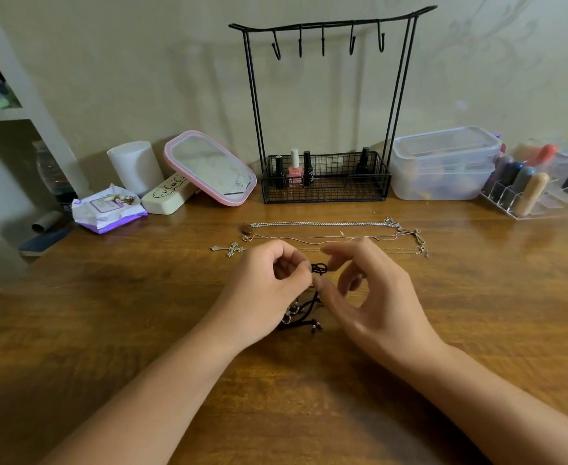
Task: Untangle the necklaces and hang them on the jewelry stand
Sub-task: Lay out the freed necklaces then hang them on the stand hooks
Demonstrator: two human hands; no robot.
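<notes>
A knotted black cord necklace [318, 268] is lifted just above the wooden table, its loose ends and small metal beads trailing below. My left hand [269, 283] pinches the cord at the left of the knot. My right hand [366, 293] pinches it from the right with thumb and forefinger. Behind my hands lie silver chains: a thick one [323, 224], a thin one with a brown stone pendant [247, 228], and one with a cross pendant [230, 249]. The black wire jewelry stand [326, 28] rises at the back, and nothing hangs on its hooks.
Nail polish bottles [295, 169] sit in the stand's basket. A pink-framed mirror [209, 171], white case, white cup and tissue pack [108, 209] are at back left. Plastic boxes [443, 162] and a clear organiser [527, 193] are at back right. A shelf stands at the far left.
</notes>
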